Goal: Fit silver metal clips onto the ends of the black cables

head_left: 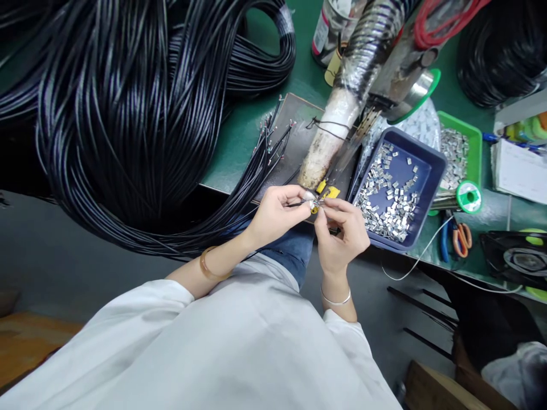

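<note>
My left hand (280, 212) pinches a black cable near its end, in front of the table edge. Close beside it, the fingers of my right hand (342, 230) are pinched at a small silvery piece (315, 203) at the cable's tip; its details are too small to tell. Yellow parts (332, 192) lie just beyond my fingertips, below the mouth of a white, stained duct (318, 154). Black cables (252, 179) with stripped, coloured ends rest on a dark board (297, 114). A blue tray (431, 171) of small metal connectors stands right of my right hand.
A large black cable bundle (128, 114) covers the left. On the right are a green tray (477, 148) of metal pieces, a solder spool (469, 197), pliers (461, 239), papers (521, 168) and a black fan-like device (519, 259). A jar (333, 28) stands behind.
</note>
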{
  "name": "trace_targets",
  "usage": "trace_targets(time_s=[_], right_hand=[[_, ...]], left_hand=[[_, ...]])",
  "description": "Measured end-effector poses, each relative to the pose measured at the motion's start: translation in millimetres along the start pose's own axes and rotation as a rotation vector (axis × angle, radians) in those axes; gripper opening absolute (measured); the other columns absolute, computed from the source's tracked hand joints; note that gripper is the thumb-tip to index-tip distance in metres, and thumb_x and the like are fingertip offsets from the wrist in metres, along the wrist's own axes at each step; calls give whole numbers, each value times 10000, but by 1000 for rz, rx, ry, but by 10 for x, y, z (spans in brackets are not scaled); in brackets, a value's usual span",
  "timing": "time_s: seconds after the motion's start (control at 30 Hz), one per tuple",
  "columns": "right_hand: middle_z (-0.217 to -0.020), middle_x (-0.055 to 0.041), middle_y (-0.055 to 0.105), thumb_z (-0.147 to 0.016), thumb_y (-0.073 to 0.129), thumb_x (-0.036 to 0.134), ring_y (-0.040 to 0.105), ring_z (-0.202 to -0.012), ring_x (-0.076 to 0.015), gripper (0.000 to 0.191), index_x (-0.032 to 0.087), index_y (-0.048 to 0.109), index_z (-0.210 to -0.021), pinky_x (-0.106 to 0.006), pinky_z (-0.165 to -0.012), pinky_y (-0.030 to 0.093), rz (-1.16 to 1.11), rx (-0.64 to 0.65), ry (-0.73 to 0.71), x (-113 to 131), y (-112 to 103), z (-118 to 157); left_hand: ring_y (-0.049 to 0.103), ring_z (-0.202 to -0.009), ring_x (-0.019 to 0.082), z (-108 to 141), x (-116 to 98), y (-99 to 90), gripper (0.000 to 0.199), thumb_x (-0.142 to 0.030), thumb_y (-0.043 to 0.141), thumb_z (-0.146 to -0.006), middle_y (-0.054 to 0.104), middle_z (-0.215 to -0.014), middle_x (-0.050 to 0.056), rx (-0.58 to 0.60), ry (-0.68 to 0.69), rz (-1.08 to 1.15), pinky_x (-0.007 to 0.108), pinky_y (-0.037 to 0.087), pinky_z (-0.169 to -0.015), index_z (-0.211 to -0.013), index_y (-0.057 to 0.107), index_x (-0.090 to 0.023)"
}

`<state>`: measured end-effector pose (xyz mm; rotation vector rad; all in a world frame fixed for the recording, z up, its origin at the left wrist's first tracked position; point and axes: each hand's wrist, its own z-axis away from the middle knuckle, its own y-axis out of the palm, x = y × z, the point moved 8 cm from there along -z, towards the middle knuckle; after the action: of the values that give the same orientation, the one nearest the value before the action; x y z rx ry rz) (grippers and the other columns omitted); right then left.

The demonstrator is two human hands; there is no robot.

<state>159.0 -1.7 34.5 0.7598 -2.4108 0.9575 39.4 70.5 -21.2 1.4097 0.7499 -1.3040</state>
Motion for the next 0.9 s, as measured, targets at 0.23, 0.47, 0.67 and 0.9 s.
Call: trace_targets(time_s=[0.23, 0.47, 0.67, 0.9], right_hand=[[-985, -19, 732, -842, 667, 130, 705, -824, -121, 107, 221, 618, -870, -214, -548, 543, -24, 25, -14, 18, 18, 8], [-951, -7, 736, -831, 696, 108, 704, -838, -119, 132, 222, 666, -888, -203, -540, 531, -8, 0, -2, 16, -6, -10], [-983, -15, 735, -811, 712, 98, 713, -869, -133, 153, 222, 674, -891, -236, -638, 583, -33, -4, -8, 23, -14, 11], [-1015, -35, 746, -830, 672, 73, 716, -883, -127, 207, 220, 633, -971, -214, -627, 574, -36, 3, -52, 37, -27, 79]], left_hand=[[475, -524, 61, 16, -44, -36, 94, -211, 714, -678, 566, -563, -34, 2, -8, -27, 188, 394, -531, -672, 661, -134], [458, -519, 59, 32, -18, -11, 114, -195, 746, -686, 531, -564, -41, -13, 15, -34, 187, 380, -515, -676, 647, -139], [461, -509, 50, 18, -34, 7, 88, -182, 731, -685, 567, -572, -40, 17, 28, 2, 173, 378, -514, -690, 664, -126], [555, -581, 67, 15, 11, 5, 75, -192, 714, -694, 661, -644, -17, 58, -52, 83, 183, 450, -598, -702, 689, -122]])
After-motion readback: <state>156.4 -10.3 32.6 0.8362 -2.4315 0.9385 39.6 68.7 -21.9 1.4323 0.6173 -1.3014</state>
